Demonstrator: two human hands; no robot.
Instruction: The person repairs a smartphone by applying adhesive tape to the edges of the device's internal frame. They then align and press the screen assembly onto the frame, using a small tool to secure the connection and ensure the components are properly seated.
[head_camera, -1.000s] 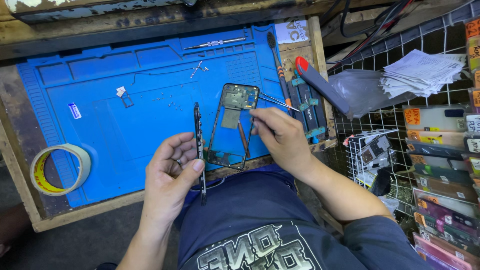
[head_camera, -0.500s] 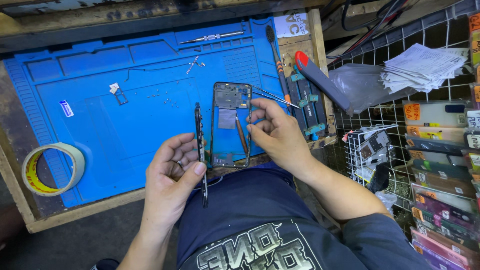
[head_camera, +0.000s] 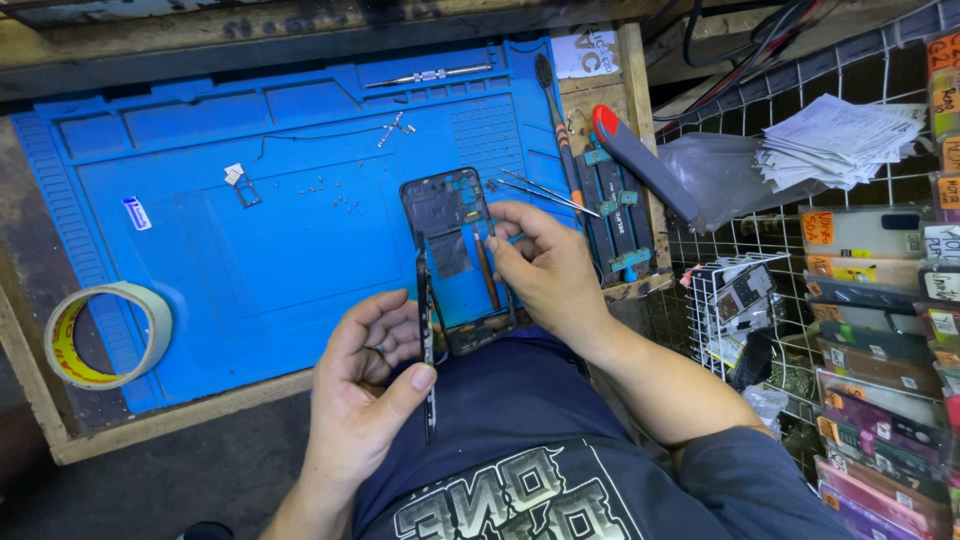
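- A worn wooden worktop (head_camera: 180, 425) is carrying a blue mat (head_camera: 250, 250).
- A wire rack (head_camera: 800, 130) is standing on the right.
- Even light is falling over everything.

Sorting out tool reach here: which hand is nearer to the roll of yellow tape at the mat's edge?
Left. The left hand holds a thin panel on edge, nearer the tape roll. The right hand rests on the phone frame, farther away.
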